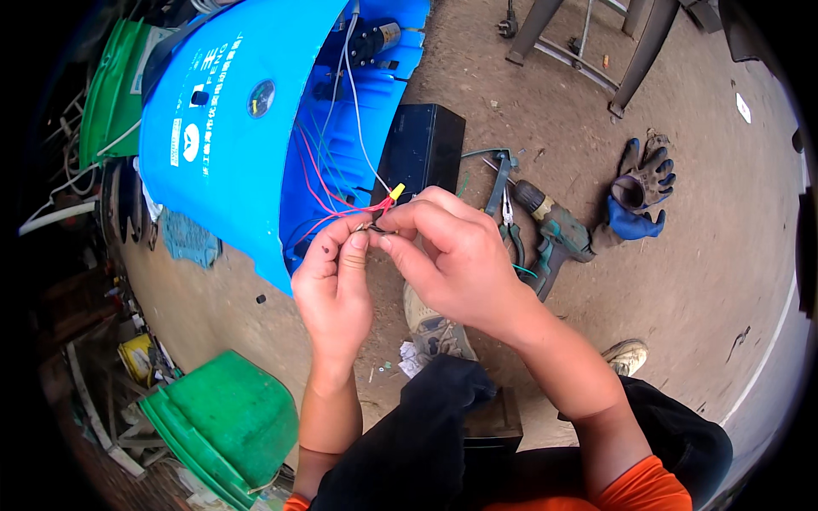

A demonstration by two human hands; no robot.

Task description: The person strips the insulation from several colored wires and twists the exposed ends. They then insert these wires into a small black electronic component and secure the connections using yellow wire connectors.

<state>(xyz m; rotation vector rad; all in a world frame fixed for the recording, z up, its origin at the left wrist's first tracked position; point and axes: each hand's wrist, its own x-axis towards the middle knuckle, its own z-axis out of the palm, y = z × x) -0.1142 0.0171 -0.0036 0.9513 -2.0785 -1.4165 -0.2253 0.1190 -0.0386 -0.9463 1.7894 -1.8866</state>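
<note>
Thin wires pass between my two hands, which meet in front of the open end of a blue plastic housing (230, 128). My left hand (336, 277) pinches the wire ends (368, 226) between thumb and forefinger. From the other side, my right hand (452, 251) grips dark wire with thumb and fingertips. Just above the fingers, red wires (328, 200) run out of the housing to a yellow wire connector (397, 192). A grey cable (358, 115) hangs down toward it. Inside the housing sits a black motor (372, 43).
A black box (422, 145) stands beside the housing. Pliers (509, 226), a cordless drill (554, 234) and work gloves (643, 183) lie on the ground to the right. A green container (230, 426) stands at lower left, a metal stand (588, 64) at the top.
</note>
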